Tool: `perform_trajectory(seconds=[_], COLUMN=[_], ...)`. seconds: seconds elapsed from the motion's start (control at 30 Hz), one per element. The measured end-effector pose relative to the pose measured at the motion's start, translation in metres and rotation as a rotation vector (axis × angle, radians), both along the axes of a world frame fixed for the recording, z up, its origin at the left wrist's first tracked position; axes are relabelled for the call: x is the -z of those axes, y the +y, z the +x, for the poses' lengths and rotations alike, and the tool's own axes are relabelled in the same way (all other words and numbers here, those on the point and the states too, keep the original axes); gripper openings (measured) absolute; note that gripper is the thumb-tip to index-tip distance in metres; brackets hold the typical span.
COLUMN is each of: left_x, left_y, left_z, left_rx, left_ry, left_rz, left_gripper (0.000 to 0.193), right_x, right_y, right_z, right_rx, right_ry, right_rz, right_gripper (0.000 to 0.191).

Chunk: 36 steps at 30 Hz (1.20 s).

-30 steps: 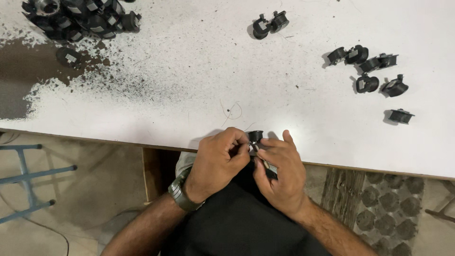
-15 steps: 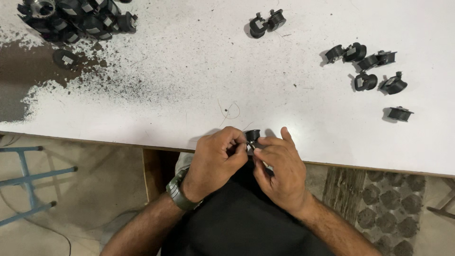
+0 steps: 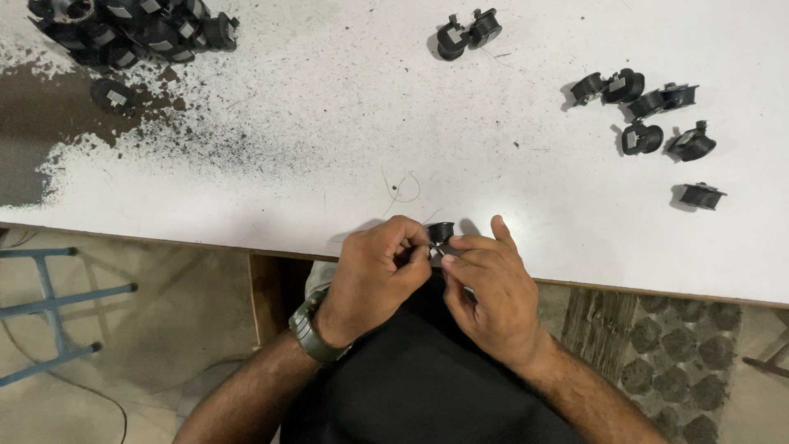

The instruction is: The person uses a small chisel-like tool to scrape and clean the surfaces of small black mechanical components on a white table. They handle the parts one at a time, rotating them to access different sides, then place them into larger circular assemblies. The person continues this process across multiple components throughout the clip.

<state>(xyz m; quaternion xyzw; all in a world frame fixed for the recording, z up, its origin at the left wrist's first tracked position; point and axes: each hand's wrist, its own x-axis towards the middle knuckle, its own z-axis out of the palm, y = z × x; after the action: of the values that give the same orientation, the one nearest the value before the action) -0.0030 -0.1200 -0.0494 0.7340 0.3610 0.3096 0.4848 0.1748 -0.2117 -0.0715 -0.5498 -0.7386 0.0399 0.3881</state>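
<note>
At the worktop's near edge I pinch the small, stiff, light black plastic spool (image 3: 440,233) by its rim, left hand (image 3: 374,275) and right hand (image 3: 485,288) both closed on it.

The small round black plastic part (image 3: 440,233), matt with a shiny metal tab, is resting beside the smooth white painted tabletop (image 3: 329,164), whose coating is flaking rough and brown.
</note>
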Motion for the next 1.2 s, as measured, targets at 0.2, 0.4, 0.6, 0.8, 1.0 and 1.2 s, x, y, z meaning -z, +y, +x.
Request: perform_trajectory(seconds=[0.2,0.4,0.6,0.8,1.0,1.2], left_x=[0.0,0.002,0.003,0.002,-0.004,-0.012], left_y=[0.001,0.001,0.001,0.001,0.0,0.014], left_z=[0.0,0.0,0.0,0.0,-0.002,0.012], left_rx=[0.013,0.014,0.02,0.01,0.004,0.115], left_ry=[0.007,0.015,0.013,0.019,-0.004,0.061], left_rz=[-0.001,0.0,0.008,0.01,-0.029,-0.099], left_gripper=[0.004,0.003,0.003,0.005,0.005,0.01], right_x=[-0.001,0.0,0.001,-0.007,-0.014,-0.008], right_y=[0.002,0.003,0.002,0.006,0.005,0.009], right_z=[0.002,0.004,0.007,0.003,0.004,0.011], right_rx=[-0.014,-0.032,-0.042,-0.04,-0.034,0.042], right_ry=[0.006,-0.011,-0.024,-0.036,0.013,-0.098], right_rz=[0.012,0.024,0.019,0.006,-0.058,0.006], right_gripper=[0.031,0.029,0.029,0.031,0.031,0.03])
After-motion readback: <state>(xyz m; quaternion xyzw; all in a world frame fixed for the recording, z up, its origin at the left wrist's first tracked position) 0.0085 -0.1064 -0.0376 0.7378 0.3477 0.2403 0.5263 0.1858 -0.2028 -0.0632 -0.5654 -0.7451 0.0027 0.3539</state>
